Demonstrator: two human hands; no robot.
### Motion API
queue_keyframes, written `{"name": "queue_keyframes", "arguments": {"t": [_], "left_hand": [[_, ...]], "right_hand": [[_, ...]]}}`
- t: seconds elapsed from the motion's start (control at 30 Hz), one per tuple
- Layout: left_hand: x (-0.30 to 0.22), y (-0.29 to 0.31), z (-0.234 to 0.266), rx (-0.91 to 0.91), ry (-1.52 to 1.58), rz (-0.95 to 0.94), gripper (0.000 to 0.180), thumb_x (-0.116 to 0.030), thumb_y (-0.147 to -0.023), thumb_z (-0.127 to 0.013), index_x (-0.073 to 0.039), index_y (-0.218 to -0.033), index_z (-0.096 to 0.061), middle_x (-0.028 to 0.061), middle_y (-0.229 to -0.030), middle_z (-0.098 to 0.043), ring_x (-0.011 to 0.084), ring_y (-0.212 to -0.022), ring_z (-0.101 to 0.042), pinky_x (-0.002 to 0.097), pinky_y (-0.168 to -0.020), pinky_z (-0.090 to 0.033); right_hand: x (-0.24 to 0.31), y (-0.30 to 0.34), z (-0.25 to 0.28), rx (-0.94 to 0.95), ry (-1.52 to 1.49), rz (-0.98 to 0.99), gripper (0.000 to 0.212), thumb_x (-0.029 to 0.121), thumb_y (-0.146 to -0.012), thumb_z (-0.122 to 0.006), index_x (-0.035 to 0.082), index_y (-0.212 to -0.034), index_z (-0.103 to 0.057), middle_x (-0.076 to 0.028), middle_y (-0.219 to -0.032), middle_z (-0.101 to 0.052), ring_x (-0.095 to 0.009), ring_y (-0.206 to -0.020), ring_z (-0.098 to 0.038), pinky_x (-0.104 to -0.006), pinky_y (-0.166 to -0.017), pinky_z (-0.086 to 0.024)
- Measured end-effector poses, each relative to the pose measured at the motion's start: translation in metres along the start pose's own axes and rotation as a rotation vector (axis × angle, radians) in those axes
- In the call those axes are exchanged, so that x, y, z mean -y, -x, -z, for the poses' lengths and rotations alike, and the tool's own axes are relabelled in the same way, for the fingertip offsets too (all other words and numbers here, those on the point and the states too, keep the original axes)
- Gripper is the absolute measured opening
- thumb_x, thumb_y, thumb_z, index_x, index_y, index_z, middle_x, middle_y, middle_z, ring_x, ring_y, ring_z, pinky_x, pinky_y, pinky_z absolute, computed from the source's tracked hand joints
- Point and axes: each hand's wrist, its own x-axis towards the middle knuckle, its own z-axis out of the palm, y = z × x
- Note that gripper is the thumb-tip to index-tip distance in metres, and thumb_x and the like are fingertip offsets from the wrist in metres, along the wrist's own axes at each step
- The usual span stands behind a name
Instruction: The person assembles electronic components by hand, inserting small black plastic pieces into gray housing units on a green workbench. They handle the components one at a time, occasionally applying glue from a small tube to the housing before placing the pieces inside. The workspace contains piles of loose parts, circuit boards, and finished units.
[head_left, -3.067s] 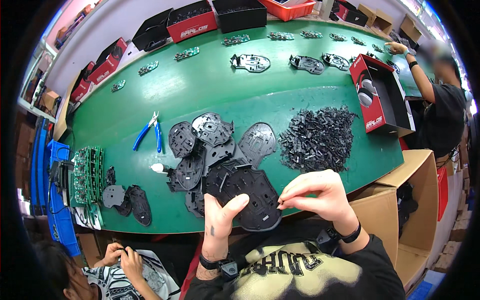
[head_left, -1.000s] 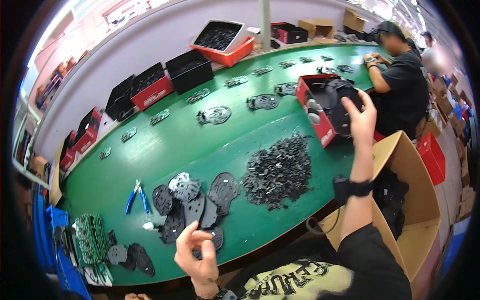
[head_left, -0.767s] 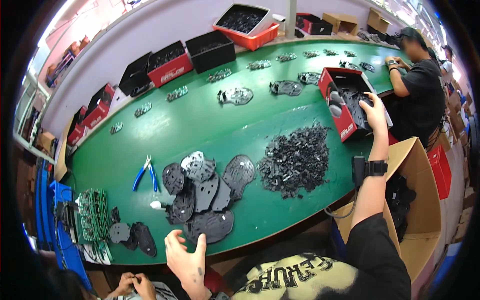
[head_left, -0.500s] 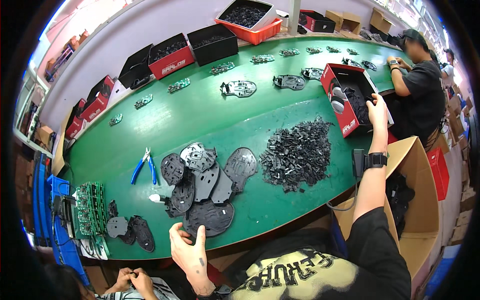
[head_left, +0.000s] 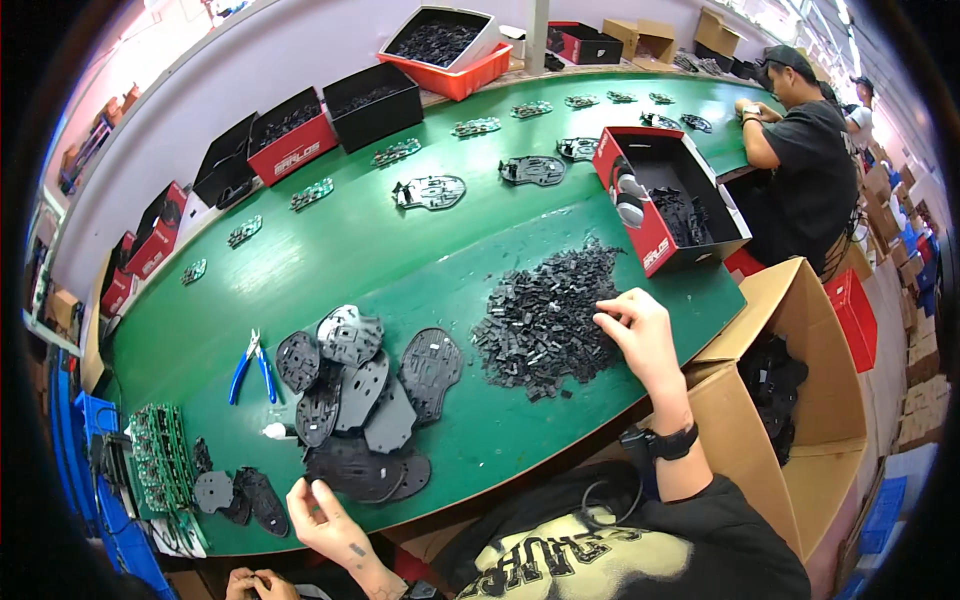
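Observation:
My left hand (head_left: 328,522) is at the near edge of the table, its fingertips closed on the left edge of a dark plastic shell (head_left: 352,471), shaped like a computer mouse base. That shell overlaps another one beneath. Just beyond lies a loose heap of similar black shells (head_left: 362,392). My right hand (head_left: 640,332) is at the right side of a pile of small black plastic parts (head_left: 545,325). Its thumb and forefinger are pinched together; whatever is between them is too small to make out.
Blue-handled pliers (head_left: 252,368) lie left of the shells. A red and black box (head_left: 640,235) of black parts stands beyond the pile. Stacked green circuit boards (head_left: 160,455) are at left, an open carton (head_left: 830,420) at right. Co-workers sit at far right (head_left: 805,150) and lower left.
My right hand has come out of the red and black box and back to the small-parts pile. My left hand, open before, has closed on a shell's edge. The view has shifted.

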Motion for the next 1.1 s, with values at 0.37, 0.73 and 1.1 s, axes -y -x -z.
{"name": "queue_keyframes", "arguments": {"t": [0.37,0.73,1.1], "left_hand": [[-0.019,-0.015,-0.004,-0.129,0.222,0.019,0.025,-0.016,-0.1,-0.053,0.007,-0.11,-0.054,0.011,-0.099,-0.058,0.018,-0.09,-0.054,0.0284,-0.084,-0.045],[-0.072,-0.03,0.016,-0.205,-0.267,-0.163,0.019,-0.01,-0.098,-0.054,0.007,-0.108,-0.055,0.0143,-0.097,-0.062,0.023,-0.088,-0.062,0.0311,-0.081,-0.05],[-0.104,0.008,-0.037,0.676,0.872,0.401,0.045,-0.03,-0.096,-0.057,0.001,-0.128,-0.049,0.0054,-0.105,-0.061,0.0109,-0.085,-0.059,0.0242,-0.075,-0.048]], "right_hand": [[0.002,0.002,0.008,-0.136,-0.23,0.021,0.013,0.003,-0.078,-0.072,0.006,-0.091,-0.073,-0.004,-0.084,-0.068,-0.012,-0.075,-0.062,-0.025,-0.063,-0.046],[0.02,0.02,0.013,0.119,-0.687,-0.177,0.009,-0.004,-0.088,-0.061,-0.003,-0.097,-0.063,-0.01,-0.092,-0.071,-0.014,-0.09,-0.067,-0.0254,-0.081,-0.052],[0.102,0.059,-0.008,0.749,-1.239,-0.229,0.013,-0.008,-0.083,-0.066,-0.007,-0.096,-0.068,-0.016,-0.089,-0.071,-0.021,-0.081,-0.07,-0.0292,-0.072,-0.058]]}}
